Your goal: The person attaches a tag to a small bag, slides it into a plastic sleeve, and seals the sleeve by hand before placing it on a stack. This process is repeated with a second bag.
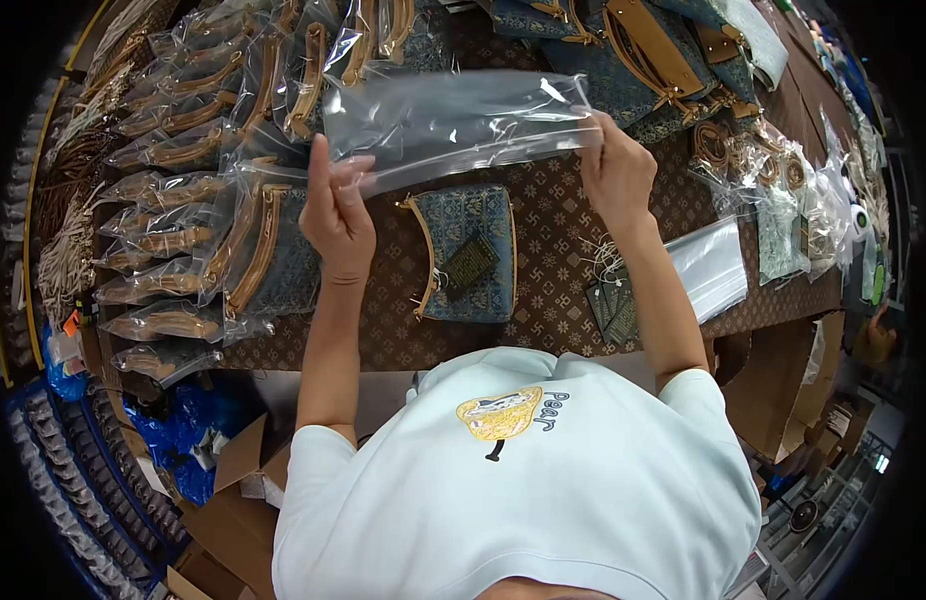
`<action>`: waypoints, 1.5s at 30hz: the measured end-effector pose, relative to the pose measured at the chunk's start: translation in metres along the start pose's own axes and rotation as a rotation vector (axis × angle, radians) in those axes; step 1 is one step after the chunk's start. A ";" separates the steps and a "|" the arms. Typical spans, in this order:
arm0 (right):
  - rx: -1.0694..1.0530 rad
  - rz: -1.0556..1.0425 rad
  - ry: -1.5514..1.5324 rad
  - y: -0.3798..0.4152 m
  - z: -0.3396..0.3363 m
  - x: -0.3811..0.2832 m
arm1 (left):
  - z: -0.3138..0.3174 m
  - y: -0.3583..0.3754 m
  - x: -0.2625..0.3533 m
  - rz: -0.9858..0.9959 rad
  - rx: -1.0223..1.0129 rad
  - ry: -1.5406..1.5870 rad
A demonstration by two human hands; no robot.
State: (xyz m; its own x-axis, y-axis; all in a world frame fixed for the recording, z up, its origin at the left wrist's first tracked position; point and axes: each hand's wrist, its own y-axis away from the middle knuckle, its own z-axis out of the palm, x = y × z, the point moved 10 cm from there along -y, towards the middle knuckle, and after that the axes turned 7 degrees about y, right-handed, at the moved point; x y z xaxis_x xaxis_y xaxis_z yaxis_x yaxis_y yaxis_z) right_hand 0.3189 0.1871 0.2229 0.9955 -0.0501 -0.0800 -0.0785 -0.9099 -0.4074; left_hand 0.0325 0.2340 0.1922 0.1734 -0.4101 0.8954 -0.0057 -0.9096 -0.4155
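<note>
Left hand [335, 215] and right hand [615, 170] each pinch end of clear plastic bag [453, 122], stretched flat above blue purse [468, 252] on table [563, 290], mouth seemingly being opened.

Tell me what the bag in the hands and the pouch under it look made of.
Bag: thin clear plastic film, glossy; it wrinkles and the table shows through. Pouch: seemingly woven blue patterned fabric, matte, with a tan edge trim, possibly leather. Both hands, left hand and right hand, grip the bag.

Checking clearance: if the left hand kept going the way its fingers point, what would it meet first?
Probably the bagged bags stacked beyond it; the left hand already pinches the clear plastic bag. Depth is unclear.
</note>
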 end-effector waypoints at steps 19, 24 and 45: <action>-0.311 0.945 -1.061 0.144 0.225 0.026 | 0.049 0.111 -0.189 -0.971 -0.150 0.053; -0.250 1.052 -1.274 0.177 0.228 0.032 | 0.052 0.123 -0.161 -0.804 -0.170 -0.083; -0.189 0.312 -0.270 0.162 0.098 0.001 | 0.060 0.123 -0.089 -0.287 -0.408 -0.697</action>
State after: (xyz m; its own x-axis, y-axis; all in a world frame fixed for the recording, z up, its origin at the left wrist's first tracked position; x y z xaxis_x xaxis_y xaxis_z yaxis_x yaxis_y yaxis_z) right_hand 0.3024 0.0802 0.0677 0.8746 -0.2471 -0.4171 -0.3365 -0.9288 -0.1553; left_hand 0.0752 0.1626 0.0521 0.7870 -0.1478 0.5989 -0.2005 -0.9795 0.0218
